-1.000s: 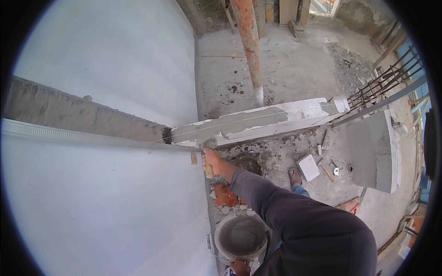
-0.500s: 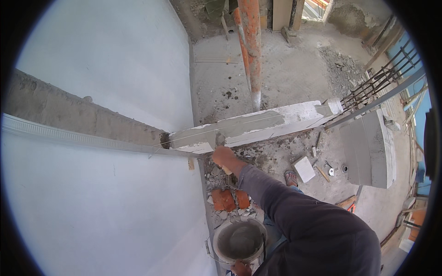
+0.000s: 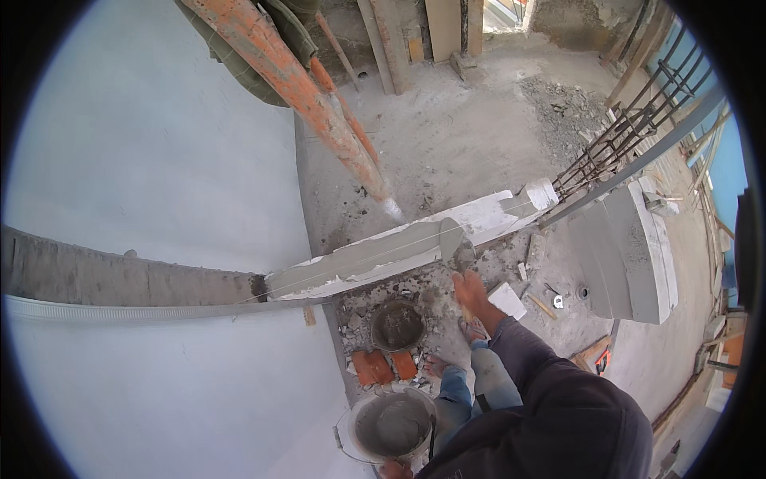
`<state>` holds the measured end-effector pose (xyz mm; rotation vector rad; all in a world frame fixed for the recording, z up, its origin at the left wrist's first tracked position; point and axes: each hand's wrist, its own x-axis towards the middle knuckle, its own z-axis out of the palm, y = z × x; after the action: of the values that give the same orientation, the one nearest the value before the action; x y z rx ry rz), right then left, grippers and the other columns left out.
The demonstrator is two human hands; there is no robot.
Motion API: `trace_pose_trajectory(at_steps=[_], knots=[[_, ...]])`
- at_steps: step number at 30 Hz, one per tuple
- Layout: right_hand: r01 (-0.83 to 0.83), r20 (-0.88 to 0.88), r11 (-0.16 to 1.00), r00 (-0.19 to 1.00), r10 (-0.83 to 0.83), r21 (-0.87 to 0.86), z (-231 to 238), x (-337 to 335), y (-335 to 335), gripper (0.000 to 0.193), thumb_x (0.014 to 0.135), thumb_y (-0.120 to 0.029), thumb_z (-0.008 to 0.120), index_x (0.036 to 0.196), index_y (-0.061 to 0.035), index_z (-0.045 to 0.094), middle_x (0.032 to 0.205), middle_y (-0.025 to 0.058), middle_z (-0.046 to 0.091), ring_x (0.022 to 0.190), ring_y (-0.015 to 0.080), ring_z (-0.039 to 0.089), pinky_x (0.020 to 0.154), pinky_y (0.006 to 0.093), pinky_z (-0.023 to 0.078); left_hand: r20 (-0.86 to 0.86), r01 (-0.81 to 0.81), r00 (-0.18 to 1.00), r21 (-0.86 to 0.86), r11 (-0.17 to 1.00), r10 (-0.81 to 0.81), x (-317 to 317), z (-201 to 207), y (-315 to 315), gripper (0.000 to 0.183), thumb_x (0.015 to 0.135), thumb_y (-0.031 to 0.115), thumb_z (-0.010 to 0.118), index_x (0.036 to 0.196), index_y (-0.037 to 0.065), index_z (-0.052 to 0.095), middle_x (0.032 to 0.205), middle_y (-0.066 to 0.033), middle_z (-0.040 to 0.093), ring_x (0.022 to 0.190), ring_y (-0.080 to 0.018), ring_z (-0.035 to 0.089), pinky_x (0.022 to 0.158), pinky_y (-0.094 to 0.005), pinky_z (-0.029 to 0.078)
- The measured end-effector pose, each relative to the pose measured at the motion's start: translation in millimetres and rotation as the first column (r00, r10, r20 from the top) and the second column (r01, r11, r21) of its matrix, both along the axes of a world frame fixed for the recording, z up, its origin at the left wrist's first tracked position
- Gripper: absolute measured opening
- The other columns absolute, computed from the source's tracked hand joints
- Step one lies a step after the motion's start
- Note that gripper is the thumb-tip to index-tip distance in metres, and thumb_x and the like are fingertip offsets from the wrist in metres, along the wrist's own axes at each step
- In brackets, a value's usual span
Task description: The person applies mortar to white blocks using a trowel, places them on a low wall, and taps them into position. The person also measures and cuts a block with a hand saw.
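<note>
My right hand (image 3: 471, 294) grips a trowel (image 3: 461, 257), its mortar-smeared blade at the top edge of a low white block wall (image 3: 487, 219). A band of wet grey mortar (image 3: 367, 251) lies along the wall top, with a thin string stretched above it. My left hand (image 3: 394, 469), partly cut off by the lower edge, is closed at the near rim of a bucket (image 3: 427, 399) that holds grey mortar (image 3: 392, 425). Beyond the bucket are orange brick pieces (image 3: 373, 367) and a dark round pan (image 3: 397, 326) with mortar residue.
Orange props (image 3: 319, 112) stand behind the wall. Rebar (image 3: 638, 120) juts out at its right end. Stacked grey blocks (image 3: 622, 255), a white block piece (image 3: 507, 301) and a tape measure (image 3: 558, 302) sit to the right. A smooth white wall (image 3: 199, 383) rises on the left.
My right hand and the trowel have moved rightward along the wall. Mortar now spreads over more of its left and middle. The view has shifted, revealing the round pan and my feet.
</note>
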<state>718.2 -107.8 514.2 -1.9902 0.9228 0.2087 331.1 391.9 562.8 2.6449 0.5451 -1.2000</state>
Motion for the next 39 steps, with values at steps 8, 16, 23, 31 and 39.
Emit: trace_pose_trajectory(at_steps=[8, 16, 23, 31, 39], knots=[[0.081, -0.178, 0.626, 0.98, 0.094, 0.776, 7, -41, 24, 0.033, 0.104, -0.037, 0.055, 0.092, -0.0056, 0.056, 0.064, 0.0043, 0.053, 0.047, 0.0178, 0.052, 0.044, 0.0365, 0.044, 0.058, -0.869, 0.368, -0.334, 0.365, 0.928, 6, 37, -85, 0.036, 0.082, 0.012, 0.076, 0.116, 0.007, 0.066, 0.102, -0.0136, 0.072, 0.098, -0.0353, 0.063, 0.089, -0.0518, 0.051], [-0.009, -0.142, 0.681, 0.976, 0.165, 0.732, -14, 18, 156, 0.05, 0.104, -0.038, 0.054, 0.12, 0.0083, 0.057, 0.069, 0.0075, 0.057, 0.047, 0.0201, 0.055, 0.045, 0.038, 0.047, -0.077, -0.91, 0.173, -0.393, 0.13, 0.982, 7, 44, -83, 0.032, 0.081, 0.012, 0.077, 0.111, 0.005, 0.064, 0.112, -0.0195, 0.065, 0.111, -0.0385, 0.057, 0.098, -0.0541, 0.045], [-0.36, 0.087, 0.711, 0.917, 0.39, 0.603, -23, 72, 289, 0.052, 0.105, -0.039, 0.051, 0.115, 0.0116, 0.057, 0.072, 0.0185, 0.062, 0.057, 0.0275, 0.066, 0.049, 0.0457, 0.051, 0.131, -0.178, 0.973, -0.088, 0.98, 0.189, -49, 17, -24, 0.035, 0.079, 0.018, 0.083, 0.107, 0.004, 0.069, 0.116, -0.0267, 0.064, 0.129, -0.0447, 0.047, 0.109, -0.0565, 0.037], [-0.632, 0.225, 0.717, 0.774, 0.591, 0.294, -44, 120, 388, 0.046, 0.103, -0.036, 0.052, 0.098, 0.01, 0.058, 0.076, 0.0204, 0.064, 0.053, 0.0291, 0.062, 0.046, 0.045, 0.05, 0.398, 0.175, 0.907, -0.051, 0.983, -0.141, -110, -17, 27, 0.037, 0.087, 0.018, 0.064, 0.124, 0.012, 0.068, 0.097, -0.0169, 0.07, 0.094, -0.0335, 0.07, 0.09, -0.0612, 0.047], [-0.352, -0.083, 0.553, 0.785, 0.613, 0.755, 23, 130, 357, 0.033, 0.101, -0.03, 0.056, 0.101, 0.0025, 0.056, 0.075, 0.0139, 0.058, 0.056, 0.0228, 0.059, 0.043, 0.0424, 0.046, 0.104, -0.368, 0.916, -0.161, 0.916, 0.386, -81, -24, 27, 0.042, 0.086, 0.013, 0.064, 0.127, 0.012, 0.056, 0.108, -0.017, 0.062, 0.099, -0.0327, 0.066, 0.084, -0.0567, 0.05]])
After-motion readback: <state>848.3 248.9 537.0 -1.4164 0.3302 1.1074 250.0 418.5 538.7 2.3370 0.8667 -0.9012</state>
